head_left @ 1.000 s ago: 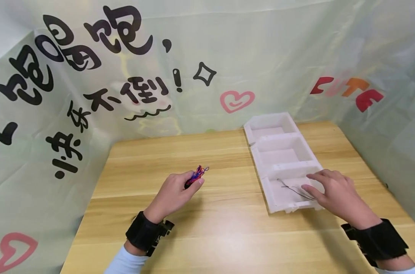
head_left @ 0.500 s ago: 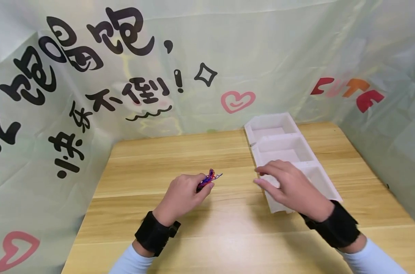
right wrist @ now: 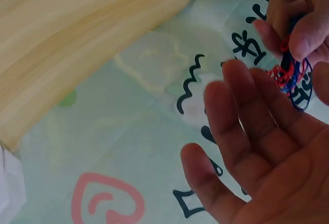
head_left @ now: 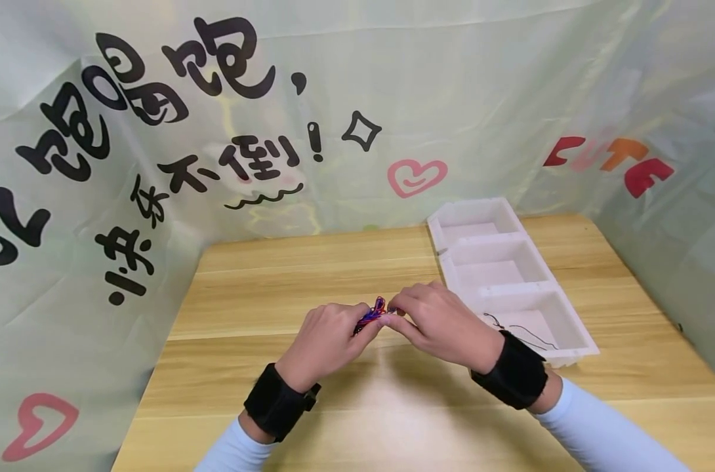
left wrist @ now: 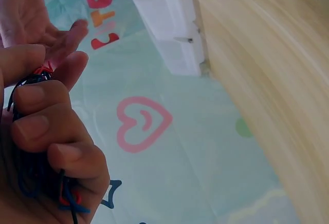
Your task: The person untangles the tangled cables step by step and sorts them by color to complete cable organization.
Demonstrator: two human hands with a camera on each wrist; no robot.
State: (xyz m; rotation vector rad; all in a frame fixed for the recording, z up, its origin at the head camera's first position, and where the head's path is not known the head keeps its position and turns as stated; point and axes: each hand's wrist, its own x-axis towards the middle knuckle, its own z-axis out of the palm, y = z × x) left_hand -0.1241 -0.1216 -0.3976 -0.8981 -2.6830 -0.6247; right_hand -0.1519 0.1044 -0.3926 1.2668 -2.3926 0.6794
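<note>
Near the middle of the table, my left hand (head_left: 328,341) grips a bundle of thin red, blue and black wires (head_left: 371,316). Its fingers curl round the bundle in the left wrist view, and the looped ends stick out past thumb and forefinger. My right hand (head_left: 440,321) has its thumb and forefinger right at those loops (right wrist: 288,77). Its other fingers (right wrist: 226,116) are loosely extended in the right wrist view. To the right is a white tray (head_left: 487,292) with three compartments. Thin dark wires (head_left: 502,326) lie in its nearest one, partly hidden by my right wrist.
The wooden table (head_left: 263,275) is enclosed at the back and sides by a pale printed cloth (head_left: 475,98). Both wrists wear black bands (head_left: 277,401). The tray's far end stands close to the back cloth.
My right hand has moved left from over the tray's nearest compartment to the bundle. My left hand, still gripping the wires, has shifted slightly right. The wires in the tray stay there.
</note>
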